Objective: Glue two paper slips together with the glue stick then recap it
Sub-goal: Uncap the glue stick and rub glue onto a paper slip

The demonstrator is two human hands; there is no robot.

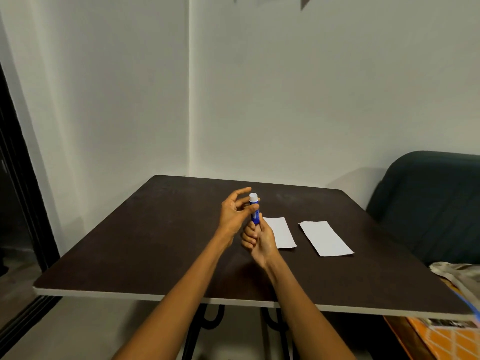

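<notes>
A blue glue stick (254,213) with a white cap on top is held upright above the dark table (155,242). My right hand (261,241) grips its lower body. My left hand (235,213) is beside the upper part, thumb touching the tube just under the cap, other fingers spread apart. Two white paper slips lie flat and apart on the table: one (281,232) just right of my hands, partly hidden by the right hand, and another (326,237) farther right.
The table stands in a room corner with white walls. A dark green sofa (428,203) sits to the right. Papers and an orange patterned item (452,341) lie at the lower right, below the table edge. A dark door frame (15,190) runs along the left.
</notes>
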